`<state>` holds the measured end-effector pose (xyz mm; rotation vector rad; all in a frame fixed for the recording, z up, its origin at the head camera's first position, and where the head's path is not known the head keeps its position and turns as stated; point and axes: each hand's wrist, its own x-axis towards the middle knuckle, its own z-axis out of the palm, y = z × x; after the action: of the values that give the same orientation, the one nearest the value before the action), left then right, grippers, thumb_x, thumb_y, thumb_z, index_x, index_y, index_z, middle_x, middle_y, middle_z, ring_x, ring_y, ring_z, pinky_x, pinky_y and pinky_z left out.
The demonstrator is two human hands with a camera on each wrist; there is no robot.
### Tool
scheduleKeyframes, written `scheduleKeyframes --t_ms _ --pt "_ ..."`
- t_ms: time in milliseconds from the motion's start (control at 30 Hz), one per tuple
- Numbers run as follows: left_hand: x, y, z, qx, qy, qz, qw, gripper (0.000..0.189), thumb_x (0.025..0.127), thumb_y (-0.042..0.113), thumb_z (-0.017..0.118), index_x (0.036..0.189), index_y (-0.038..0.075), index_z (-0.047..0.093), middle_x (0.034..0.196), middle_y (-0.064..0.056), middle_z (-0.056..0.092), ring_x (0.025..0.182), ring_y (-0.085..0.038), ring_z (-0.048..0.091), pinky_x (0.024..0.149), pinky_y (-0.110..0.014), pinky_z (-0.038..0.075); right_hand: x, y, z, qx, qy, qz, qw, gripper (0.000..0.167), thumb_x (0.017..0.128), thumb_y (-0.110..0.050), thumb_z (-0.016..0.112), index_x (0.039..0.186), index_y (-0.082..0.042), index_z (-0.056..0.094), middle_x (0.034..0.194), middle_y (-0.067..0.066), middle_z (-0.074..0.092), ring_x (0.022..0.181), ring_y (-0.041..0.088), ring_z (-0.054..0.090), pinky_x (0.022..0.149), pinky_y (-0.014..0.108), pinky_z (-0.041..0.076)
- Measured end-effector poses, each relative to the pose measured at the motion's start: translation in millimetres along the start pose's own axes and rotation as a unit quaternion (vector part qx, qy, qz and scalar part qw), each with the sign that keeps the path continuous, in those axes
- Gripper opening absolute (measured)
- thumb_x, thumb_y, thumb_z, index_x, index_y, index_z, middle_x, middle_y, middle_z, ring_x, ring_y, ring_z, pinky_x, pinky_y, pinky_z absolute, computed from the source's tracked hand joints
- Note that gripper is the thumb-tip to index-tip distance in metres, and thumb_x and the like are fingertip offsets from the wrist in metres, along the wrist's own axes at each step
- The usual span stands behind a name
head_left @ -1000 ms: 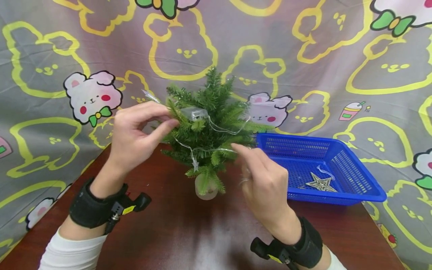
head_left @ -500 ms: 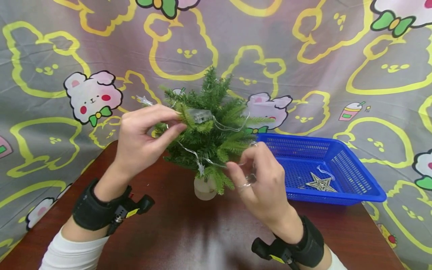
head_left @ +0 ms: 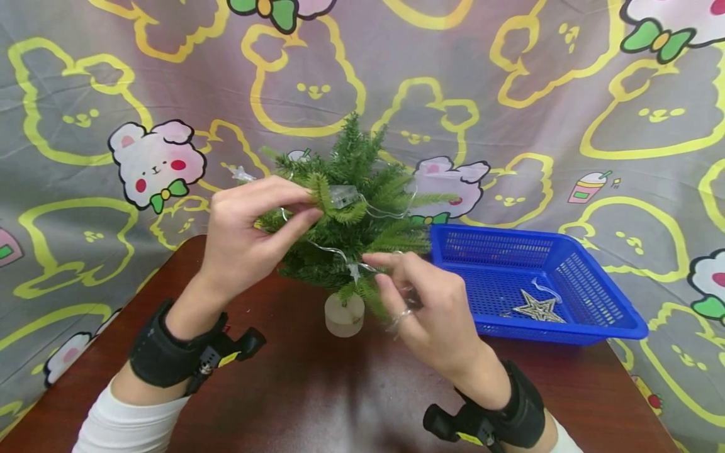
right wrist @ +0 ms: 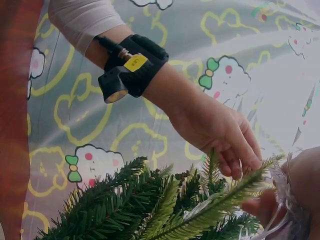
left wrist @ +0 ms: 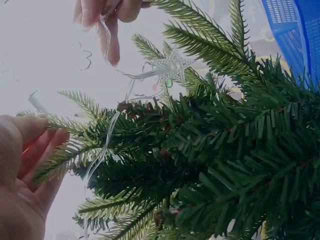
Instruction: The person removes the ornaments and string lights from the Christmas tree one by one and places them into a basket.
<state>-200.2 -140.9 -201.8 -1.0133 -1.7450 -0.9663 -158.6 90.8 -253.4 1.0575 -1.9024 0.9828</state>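
Pinching a green branch (head_left: 321, 190) is the left hand (head_left: 243, 236). The right hand (head_left: 433, 308) grips the starred light string (head_left: 354, 272).

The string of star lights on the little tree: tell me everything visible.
The light string has thin, clear wire and translucent star pieces that look like textured plastic. One star shows low at the front of the tree; another shows above the left hand. The wire runs across the branches, and the right hand holds it, with more bunched there. A clear box, apparently part of it, sits higher among the branches. No star visibly glows.
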Motion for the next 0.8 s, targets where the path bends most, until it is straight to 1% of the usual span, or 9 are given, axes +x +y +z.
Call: scheduleKeyframes --t_ms 67,167,200,267,333,433,533,667,800 --pt "0.3 0.8 0.8 0.004 -0.001 0.003 1.0 0.012 0.079 -0.002 0.078 0.088 0.004 0.077 0.081 -0.007 0.075 0.076 -0.012 0.068 0.078 -0.016 0.049 0.6 -1 0 -0.002 0.0 0.01 0.9999 0.029 0.096 -0.002 0.056 0.073 -0.009 0.04 0.073 0.007 0.069 0.074 0.017 0.073 0.045 0.011 0.022" --pt "0.7 1.5 1.5 0.005 0.0 0.005 1.0 0.011 0.079 -0.002 0.078 0.088 0.005 0.077 0.08 -0.007 0.075 0.076 -0.013 0.068 0.077 -0.016 0.049 1.5 0 -1 -0.011 0.009 0.02 0.9997 0.024 0.097 0.001 0.054 0.077 -0.007 0.043 0.08 0.01 0.073 0.061 0.01 0.066 0.045 0.009 0.032" --pt "0.8 1.6 1.8 0.004 0.0 0.005 1.0 0.011 0.079 -0.002 0.078 0.088 0.005 0.077 0.08 -0.007 0.075 0.076 -0.013 0.068 0.077 -0.016 0.049 1.7 1 0 -0.018 0.013 0.021 0.9995 0.021 0.096 0.002 0.054 0.079 -0.005 0.044 0.079 0.009 0.072 0.058 0.008 0.063 0.046 0.01 0.036" --pt "0.7 1.6 2.1 0.004 0.001 0.003 1.0 0.012 0.079 -0.002 0.078 0.088 0.004 0.077 0.08 -0.007 0.075 0.076 -0.012 0.068 0.077 -0.015 0.049 2.7 2 1 -0.029 0.017 0.022 0.9992 0.015 0.095 0.005 0.054 0.085 -0.003 0.046 0.077 0.007 0.069 0.062 0.009 0.064 0.05 0.012 0.043" --pt "1.0 1.3 2.4 0.005 0.002 0.001 1.0 0.011 0.079 -0.002 0.078 0.088 0.004 0.077 0.081 -0.007 0.075 0.077 -0.012 0.068 0.076 -0.016 0.05 4.0 3 1 -0.045 0.016 0.019 0.9987 0.008 0.094 0.005 0.054 0.093 0.0 0.048 0.081 0.007 0.067 0.06 0.007 0.058 0.053 0.015 0.045" --pt "0.9 0.8 1.2 0.014 -0.002 0.003 0.9999 0.011 0.079 -0.001 0.078 0.089 0.003 0.077 0.082 -0.008 0.075 0.077 -0.011 0.068 0.075 -0.016 0.05 6.2 4 2 -0.067 0.0 0.016 0.9976 0.01 0.096 0.004 0.052 0.104 0.0 0.056 0.079 0.004 0.06 0.065 0.007 0.053 0.057 0.019 0.043" --pt "0.7 0.4 -0.6 0.025 -0.008 0.006 0.9996 0.012 0.081 0.001 0.077 0.092 0.002 0.076 0.084 -0.008 0.075 0.078 -0.01 0.068 0.074 -0.017 0.05 7.7 4 3 -0.085 -0.022 0.01 0.9961 0.016 0.098 -0.002 0.054 0.11 -0.004 0.064 0.077 0.002 0.055 0.065 0.008 0.047 0.058 0.022 0.041" --pt "0.2 0.4 -2.5 0.013 0.006 -0.002 0.9999 0.017 0.086 0.006 0.074 0.102 0.001 0.076 0.088 -0.01 0.075 0.081 -0.008 0.068 0.078 -0.017 0.052 9.9 2 4 -0.109 -0.042 0.01 0.9931 0.015 0.094 -0.012 0.066 0.108 -0.007 0.069 0.076 0.001 0.051 0.062 0.007 0.041 0.054 0.021 0.037" --pt "1.0 -0.2 -5.7 -0.032 0.042 -0.009 0.9986 0.021 0.091 0.011 0.071 0.107 -0.001 0.074 0.09 -0.014 0.075 0.085 -0.006 0.069 0.081 -0.019 0.054 12.7 0 5 -0.124 -0.042 0.018 0.9912 0.011 0.09 -0.013 0.071 0.099 -0.008 0.068 0.073 0.0 0.049 0.061 0.007 0.04 0.053 0.021 0.035"
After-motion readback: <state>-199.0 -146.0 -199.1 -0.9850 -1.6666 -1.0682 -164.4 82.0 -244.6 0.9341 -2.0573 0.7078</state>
